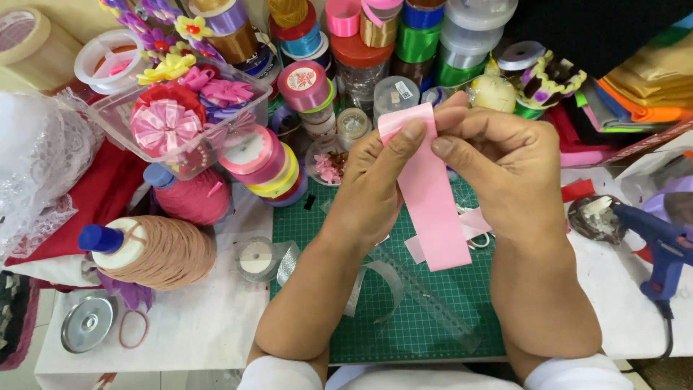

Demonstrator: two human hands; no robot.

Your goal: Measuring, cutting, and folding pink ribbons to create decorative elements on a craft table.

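Observation:
A strip of pink satin ribbon (432,206) hangs over the green cutting mat (419,318). My left hand (375,180) pinches its upper end between thumb and fingers. My right hand (505,162) grips the same upper end from the right, its thumb pressed next to my left thumb. The ribbon's lower end dangles free above a clear ruler (426,296) and more pink ribbon pieces (473,224) lying on the mat.
Ribbon spools (263,162) and a clear box of ribbon flowers (180,115) crowd the back left. Two yarn cones (162,253) lie at the left. A blue glue gun (660,242) rests at the right, folded cloth (642,90) behind it.

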